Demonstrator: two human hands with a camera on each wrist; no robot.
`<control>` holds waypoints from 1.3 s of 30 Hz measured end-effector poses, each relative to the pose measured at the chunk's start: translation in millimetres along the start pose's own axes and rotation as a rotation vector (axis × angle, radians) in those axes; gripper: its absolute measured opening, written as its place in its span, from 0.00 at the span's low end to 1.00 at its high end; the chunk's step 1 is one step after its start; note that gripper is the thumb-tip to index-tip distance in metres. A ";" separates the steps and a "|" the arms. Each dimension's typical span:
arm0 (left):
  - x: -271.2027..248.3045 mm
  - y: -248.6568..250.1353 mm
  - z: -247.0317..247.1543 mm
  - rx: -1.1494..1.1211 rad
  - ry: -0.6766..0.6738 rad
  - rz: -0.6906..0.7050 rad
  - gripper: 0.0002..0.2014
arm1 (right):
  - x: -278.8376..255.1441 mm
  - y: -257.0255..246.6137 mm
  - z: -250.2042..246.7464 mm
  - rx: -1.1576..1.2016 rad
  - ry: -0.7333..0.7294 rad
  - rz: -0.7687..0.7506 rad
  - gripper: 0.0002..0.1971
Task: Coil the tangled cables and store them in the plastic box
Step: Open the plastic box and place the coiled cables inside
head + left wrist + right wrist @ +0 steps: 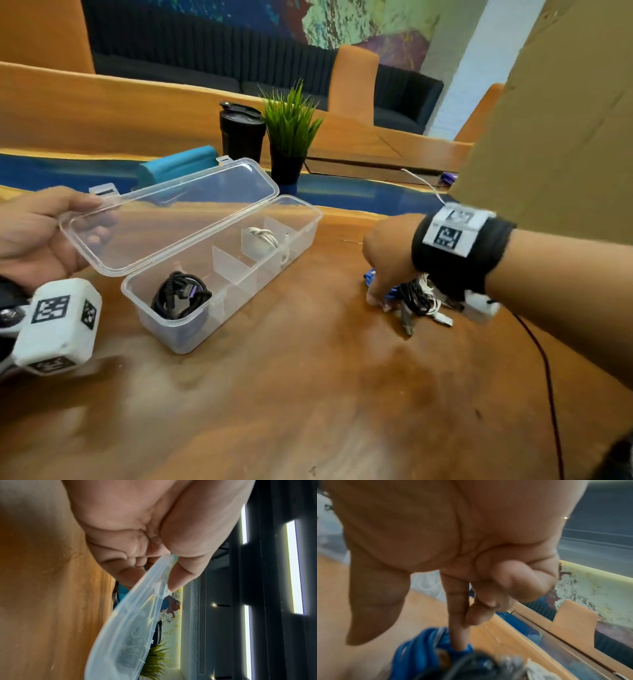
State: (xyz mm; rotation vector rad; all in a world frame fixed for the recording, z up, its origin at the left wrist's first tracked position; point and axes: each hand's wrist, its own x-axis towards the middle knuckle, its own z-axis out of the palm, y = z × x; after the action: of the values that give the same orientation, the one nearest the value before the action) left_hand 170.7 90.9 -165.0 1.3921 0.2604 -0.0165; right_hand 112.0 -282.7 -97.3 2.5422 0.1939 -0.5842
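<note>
A clear plastic box (310, 219) with dividers lies on the wooden table. Its near compartment holds a coiled black cable (180, 296), its far one a coiled white cable (262, 240). My left hand (96, 219) pinches the raised lid (178, 212) at its left edge; the left wrist view shows that hand (154, 580) with thumb over and fingers under the lid (135, 626). To the right lies a tangle of cables (416, 301), black, white and blue. My right hand (375, 298) reaches down onto it. In the right wrist view this hand (407, 643) has a straight index finger (458, 635) touching the blue cable (419, 651), thumb apart, other fingers curled.
A black tumbler (241, 133), a small potted plant (291, 137) and a teal object (178, 164) stand behind the box. A cardboard sheet (565, 120) rises at the right. A thin dark cord (548, 377) runs along the table's right side.
</note>
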 end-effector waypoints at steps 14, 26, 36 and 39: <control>-4.2 2.2 -11.9 -0.084 -0.088 -0.130 0.08 | 1.8 26.9 -25.6 1.005 0.257 0.051 0.13; -7.7 4.1 -9.9 -0.116 -0.093 -0.136 0.07 | 31.2 15.9 -46.2 1.229 0.432 -0.047 0.11; -9.5 6.3 -10.0 -0.125 -0.073 -0.118 0.06 | 83.3 -17.9 -58.3 -0.192 0.513 -0.261 0.14; -7.7 5.6 -10.8 -0.118 -0.080 -0.113 0.06 | 85.0 -25.2 -58.4 -0.363 0.460 -0.367 0.16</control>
State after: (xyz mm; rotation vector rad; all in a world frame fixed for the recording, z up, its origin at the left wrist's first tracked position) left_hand 162.4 101.3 -159.7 1.2557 0.2685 -0.1481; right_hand 203.5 -229.0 -101.3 2.2531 0.8605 -0.0661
